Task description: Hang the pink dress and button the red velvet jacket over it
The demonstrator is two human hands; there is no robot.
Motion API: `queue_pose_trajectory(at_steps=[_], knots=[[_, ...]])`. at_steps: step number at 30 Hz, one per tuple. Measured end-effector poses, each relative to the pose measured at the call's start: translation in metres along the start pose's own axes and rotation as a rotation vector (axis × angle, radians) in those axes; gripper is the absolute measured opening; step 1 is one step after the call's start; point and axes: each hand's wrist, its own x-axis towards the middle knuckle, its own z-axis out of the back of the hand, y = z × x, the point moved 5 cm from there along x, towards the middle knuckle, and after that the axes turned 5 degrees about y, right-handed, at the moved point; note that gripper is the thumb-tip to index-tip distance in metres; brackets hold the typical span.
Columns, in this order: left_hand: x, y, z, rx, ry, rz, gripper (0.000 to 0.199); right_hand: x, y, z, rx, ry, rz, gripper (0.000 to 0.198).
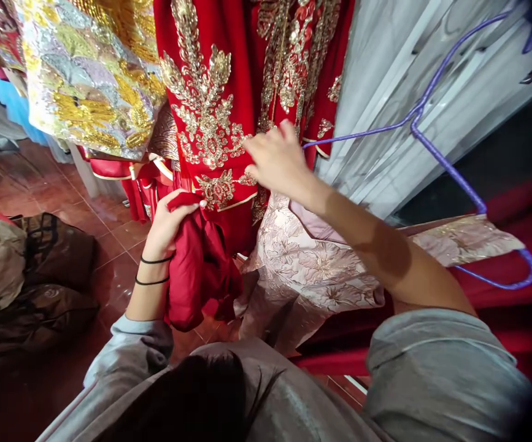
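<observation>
Over glossy red tiles (104, 212), the left hand (167, 225) pinches smooth cloth (192, 276); the right hand (277, 158), grip unclear, curls at gold-embroidered fabric (211, 116).

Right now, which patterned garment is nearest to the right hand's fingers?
The red garment with gold embroidery, behind the right hand. The pale pink garment is lower, the yellow sequined garment farther left.

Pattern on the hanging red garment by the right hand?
Gold leafy, floral embroidery on the red cloth garment; shows best in the head view.

no legible words, brands or numbers, one small pale swirl-like mark (51, 293) on a dark brown bag (40, 322), too blurred to read
</observation>
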Motion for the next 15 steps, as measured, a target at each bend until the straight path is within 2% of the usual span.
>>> queue_pose_trajectory(at_steps=[1, 3, 5, 8, 11, 13, 15], knots=[[0.006, 0.0, -0.004, -0.02, 0.01, -0.002, 0.018, -0.002, -0.019, 0.01, -0.053, -0.026, -0.114, 0.037], [0.021, 0.0, -0.015, -0.052, 0.024, -0.019, 0.018, -0.01, -0.047, 0.021, -0.112, 0.034, -0.295, 0.036], [0.04, 0.0, -0.024, -0.093, 0.011, -0.044, 0.018, -0.02, -0.055, 0.03, -0.124, 0.093, -0.345, 0.038], [0.071, -0.003, -0.034, -0.124, -0.009, -0.06, 0.015, -0.032, -0.041, 0.048, -0.025, 0.209, -0.239, 0.036], [0.096, -0.011, -0.045, -0.094, 0.022, -0.032, 0.011, -0.037, -0.031, 0.057, 0.133, 0.532, -0.15, 0.03], [0.106, -0.02, -0.059, -0.059, 0.097, -0.025, 0.01, -0.031, -0.035, 0.058, 0.178, 0.671, -0.131, 0.034], [0.108, -0.031, -0.078, -0.015, 0.212, -0.037, 0.011, -0.018, -0.043, 0.051, 0.192, 0.724, -0.137, 0.045]])
